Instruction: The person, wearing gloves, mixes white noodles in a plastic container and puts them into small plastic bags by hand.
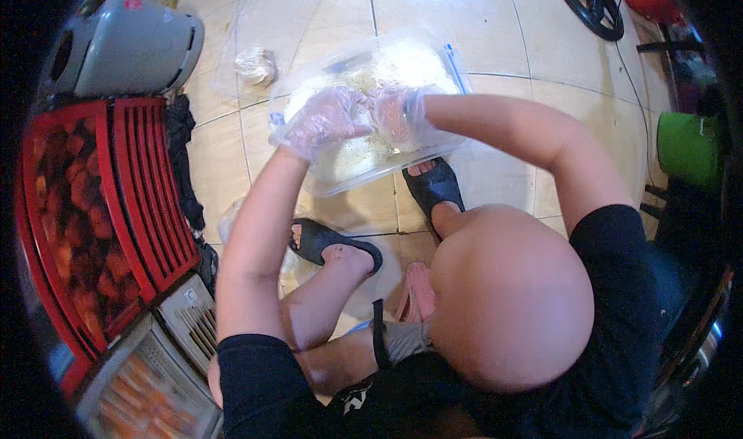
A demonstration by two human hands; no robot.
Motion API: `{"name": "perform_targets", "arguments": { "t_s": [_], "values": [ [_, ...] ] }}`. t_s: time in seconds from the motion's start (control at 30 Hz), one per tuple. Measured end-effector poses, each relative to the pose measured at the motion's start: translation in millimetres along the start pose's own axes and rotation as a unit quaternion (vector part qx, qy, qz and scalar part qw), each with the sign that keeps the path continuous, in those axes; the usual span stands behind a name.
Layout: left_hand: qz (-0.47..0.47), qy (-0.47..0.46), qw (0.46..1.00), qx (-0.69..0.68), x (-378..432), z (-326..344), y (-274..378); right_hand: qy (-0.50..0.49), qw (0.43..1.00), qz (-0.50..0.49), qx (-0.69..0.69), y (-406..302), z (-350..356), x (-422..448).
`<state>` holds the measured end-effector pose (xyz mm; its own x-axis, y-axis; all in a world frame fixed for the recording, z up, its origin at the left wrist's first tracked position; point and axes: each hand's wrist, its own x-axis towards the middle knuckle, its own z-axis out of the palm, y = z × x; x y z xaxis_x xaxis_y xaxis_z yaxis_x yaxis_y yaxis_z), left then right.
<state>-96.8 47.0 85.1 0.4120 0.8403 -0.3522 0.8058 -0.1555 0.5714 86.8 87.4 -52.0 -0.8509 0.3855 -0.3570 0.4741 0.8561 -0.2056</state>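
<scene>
A clear plastic storage box [400, 161] with blue clips at its ends is in front of my feet. Mounds of fine white strands or shreds, perhaps noodles [354, 156], fill much of it. Both my hands wear thin clear plastic gloves and meet over the box's middle. My left hand [331, 117] is curled with its fingers pointing right, over the white strands. Facing it, my right hand [397, 113] reaches in from the right, fingers bent down. Glare and wrinkled plastic hide whether either hand grips any of the strands.
Beyond the box, a crumpled clear plastic bundle [255, 66] lies on the tiled floor [493, 50]. A grey appliance [136, 44] and a red slatted panel [152, 189] line the left. At right are a black wheel-shaped base [592, 4], a cable and a green container [688, 149].
</scene>
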Motion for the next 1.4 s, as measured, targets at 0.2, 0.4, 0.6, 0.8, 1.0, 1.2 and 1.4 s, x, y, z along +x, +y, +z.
{"name": "perform_targets", "arguments": {
  "t_s": [0.2, 0.4, 0.6, 0.8, 1.0, 1.2, 1.4],
  "values": [
    [-0.030, -0.130, 0.970, 0.202, -90, -63, -4, -0.273, 0.924, -0.172, -0.205, -73, -177, 15],
    [0.017, -0.009, 0.985, 0.172, -128, -86, 23, 0.076, 0.954, -0.111, -0.269, -81, -159, 18],
    [-0.076, -0.019, 0.958, 0.275, -158, -4, -32, 0.010, 0.991, 0.129, 0.031, -165, -79, 35],
    [0.042, 0.178, 0.963, 0.197, -220, 29, -56, 0.066, 0.973, 0.126, 0.181, -178, -73, -5],
    [0.112, 0.155, 0.952, 0.238, -213, 53, -94, 0.216, 0.927, 0.169, 0.254, -183, -51, -37],
    [0.096, 0.235, 0.923, 0.288, -192, 104, -92, 0.186, 0.848, 0.233, 0.437, -169, -59, -20],
    [0.109, 0.234, 0.937, 0.234, -201, 133, -48, 0.302, 0.899, 0.153, 0.279, -129, -56, -6]
  ]
}}
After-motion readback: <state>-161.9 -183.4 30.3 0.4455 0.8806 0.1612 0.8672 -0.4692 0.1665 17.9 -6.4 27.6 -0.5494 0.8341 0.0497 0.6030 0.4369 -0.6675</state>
